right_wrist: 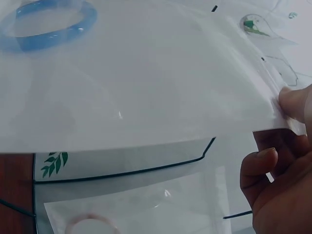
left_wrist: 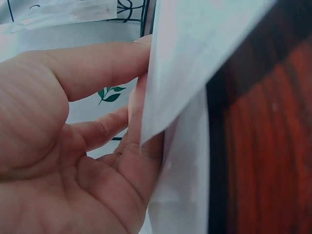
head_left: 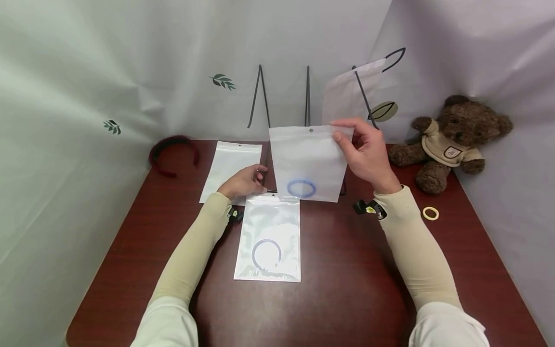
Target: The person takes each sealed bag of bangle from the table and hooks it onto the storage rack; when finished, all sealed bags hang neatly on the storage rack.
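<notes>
Up in front, my right hand (head_left: 366,152) pinches the top right corner of a white translucent zip bag (head_left: 310,156). Inside it sits a blue ring-shaped bangle (head_left: 301,188), also plain in the right wrist view. My left hand (head_left: 244,182) is by the bag's left edge and a dark upright of the black wire rack (head_left: 307,91). In the left wrist view, a white sheet corner (left_wrist: 161,107) covers the left fingertips, so their hold is hidden. Another zip bag (head_left: 249,217), with a dark ring inside, lies on the table below the left hand.
A white bag (head_left: 230,161) lies at the back left beside a dark red headband (head_left: 166,144). One more bag (head_left: 340,94) hangs on the rack's right prong. At the right are a brown teddy bear (head_left: 451,140) and a yellow ring (head_left: 430,213).
</notes>
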Motion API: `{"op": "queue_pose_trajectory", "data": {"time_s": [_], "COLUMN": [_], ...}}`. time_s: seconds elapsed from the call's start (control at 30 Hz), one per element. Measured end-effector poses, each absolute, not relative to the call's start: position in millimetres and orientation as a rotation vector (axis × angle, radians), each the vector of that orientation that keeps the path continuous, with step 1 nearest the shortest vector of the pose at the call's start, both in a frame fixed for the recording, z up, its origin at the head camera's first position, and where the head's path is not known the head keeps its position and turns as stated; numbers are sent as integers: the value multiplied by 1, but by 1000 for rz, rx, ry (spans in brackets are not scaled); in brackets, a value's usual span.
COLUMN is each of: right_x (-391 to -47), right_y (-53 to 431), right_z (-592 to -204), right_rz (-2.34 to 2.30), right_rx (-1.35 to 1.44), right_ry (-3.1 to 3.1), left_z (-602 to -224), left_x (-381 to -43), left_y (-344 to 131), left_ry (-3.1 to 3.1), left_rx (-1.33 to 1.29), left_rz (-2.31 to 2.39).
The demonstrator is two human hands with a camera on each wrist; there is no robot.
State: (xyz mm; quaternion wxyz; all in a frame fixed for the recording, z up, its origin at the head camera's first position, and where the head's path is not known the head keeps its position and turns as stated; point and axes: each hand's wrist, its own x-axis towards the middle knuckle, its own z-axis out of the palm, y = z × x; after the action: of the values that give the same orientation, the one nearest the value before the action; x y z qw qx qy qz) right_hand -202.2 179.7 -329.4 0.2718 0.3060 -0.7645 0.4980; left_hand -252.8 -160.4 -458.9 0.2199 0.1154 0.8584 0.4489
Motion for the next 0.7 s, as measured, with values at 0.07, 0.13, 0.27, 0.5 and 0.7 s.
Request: {"op": "queue_pose_trajectory", "data": {"time_s": [0.07,0.13,0.27,0.5,0.7], "right_x": [-203,-205,-207,-219,-229], "right_y": [179,178,175,169,161], "right_z": [-329,-330,-332,-337,-336], "right_rz": [1349,1355,1361,1365,1392], "right_rx": [805,797,799,722,578], "right_ry": [-2039,-2024,-2004,-2024,-2055], "left_z": [-458,-458,-458,-459,-458], "left_x": [-253,-253,-254,-254,-253], "left_y": [-160,-160,-160,-161,-161], "left_ry": [2373,2368,2361,2378,2381], "left_rx": [322,324,318,309,306], "left_rz": [1235,1237,1248,1225,1224]}}
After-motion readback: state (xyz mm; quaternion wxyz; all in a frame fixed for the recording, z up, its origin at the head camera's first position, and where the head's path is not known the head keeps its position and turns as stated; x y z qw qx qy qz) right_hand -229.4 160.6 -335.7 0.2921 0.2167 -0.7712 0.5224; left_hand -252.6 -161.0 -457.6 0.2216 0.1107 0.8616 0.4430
